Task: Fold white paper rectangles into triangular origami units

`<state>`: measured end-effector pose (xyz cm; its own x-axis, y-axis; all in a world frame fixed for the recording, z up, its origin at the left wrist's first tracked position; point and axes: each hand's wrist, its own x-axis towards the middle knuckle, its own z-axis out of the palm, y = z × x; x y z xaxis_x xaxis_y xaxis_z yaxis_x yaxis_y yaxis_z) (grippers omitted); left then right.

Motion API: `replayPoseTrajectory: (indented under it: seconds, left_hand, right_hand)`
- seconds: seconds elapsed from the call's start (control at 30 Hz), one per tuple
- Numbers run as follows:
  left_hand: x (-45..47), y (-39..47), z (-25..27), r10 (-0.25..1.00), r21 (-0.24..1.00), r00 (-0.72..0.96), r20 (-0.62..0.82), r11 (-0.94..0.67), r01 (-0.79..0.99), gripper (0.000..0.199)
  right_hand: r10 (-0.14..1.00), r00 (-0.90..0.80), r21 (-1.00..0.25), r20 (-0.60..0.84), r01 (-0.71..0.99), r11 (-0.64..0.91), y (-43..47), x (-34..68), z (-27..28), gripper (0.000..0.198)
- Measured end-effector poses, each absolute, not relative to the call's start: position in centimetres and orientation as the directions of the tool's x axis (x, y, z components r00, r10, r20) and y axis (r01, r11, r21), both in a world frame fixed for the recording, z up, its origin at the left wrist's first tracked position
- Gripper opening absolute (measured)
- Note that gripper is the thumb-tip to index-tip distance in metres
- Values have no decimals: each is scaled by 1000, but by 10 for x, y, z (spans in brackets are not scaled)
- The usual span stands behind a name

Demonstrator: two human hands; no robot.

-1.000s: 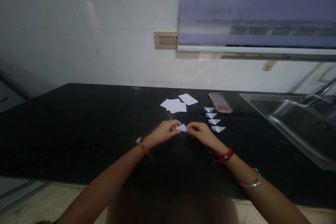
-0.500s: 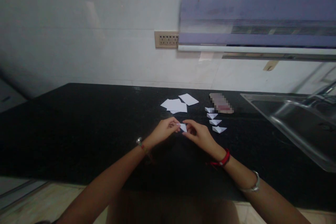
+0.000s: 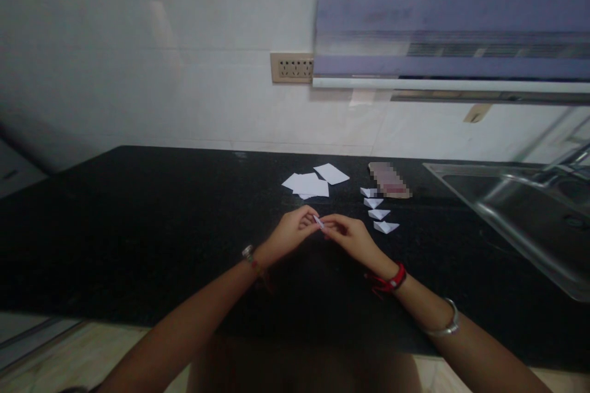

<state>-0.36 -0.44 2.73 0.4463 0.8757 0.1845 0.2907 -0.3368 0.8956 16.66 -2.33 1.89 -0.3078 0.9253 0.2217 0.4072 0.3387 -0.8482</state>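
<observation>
Between my fingertips is a small folded piece of white paper [image 3: 318, 221], seen nearly edge-on as a narrow sliver. My left hand [image 3: 297, 225] pinches it from the left, thumb and fingers together. From the right, my right hand [image 3: 348, 234] grips it with thumb and forefinger. Just beyond my hands lies a loose pile of flat white paper pieces [image 3: 311, 185], with one more paper piece [image 3: 332, 174] at its upper right. To the right of my right hand, several folded white paper shapes [image 3: 385, 227] with pointed ends form a column.
A pixelated phone-like object [image 3: 389, 180] lies behind the folded shapes. The black countertop [image 3: 161, 227] runs up to a pale tiled wall. At the right is a steel sink [image 3: 530, 221] with a faucet [image 3: 569, 166]. A socket panel [image 3: 292, 68] and purple striped blind [image 3: 452, 18] are above.
The paper in my hands has turned from showing a triangular face to nearly edge-on. My fingertips have come closer together around it. The papers on the counter stay put.
</observation>
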Motion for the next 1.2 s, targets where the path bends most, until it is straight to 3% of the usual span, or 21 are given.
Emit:
replayPoseTrajectory:
  seconds: [0.27,0.43,0.57,0.73,0.93,1.2]
  left_hand:
    - [-1,-5,21,882,862,402,246,-389,326,22]
    - [1,-8,23,875,823,409,258,-421,381,15]
    - [3,-12,26,856,749,437,277,-477,459,6]
    - [2,-13,28,823,654,473,315,-549,520,6]
    - [0,-10,30,821,782,495,285,-498,376,11]
    - [-2,-5,27,848,872,467,251,-408,271,11]
  right_hand:
    - [932,-279,-777,234,522,351,-27,164,23,24]
    - [938,-269,-764,218,551,335,-30,161,26,21]
    - [944,-245,-813,222,488,318,-28,162,21,18]
    - [966,-200,-944,166,250,214,-23,164,12,13]
    - [975,-212,-998,66,-15,64,-23,161,18,12]
    - [966,-201,-976,160,115,185,-22,164,20,10]
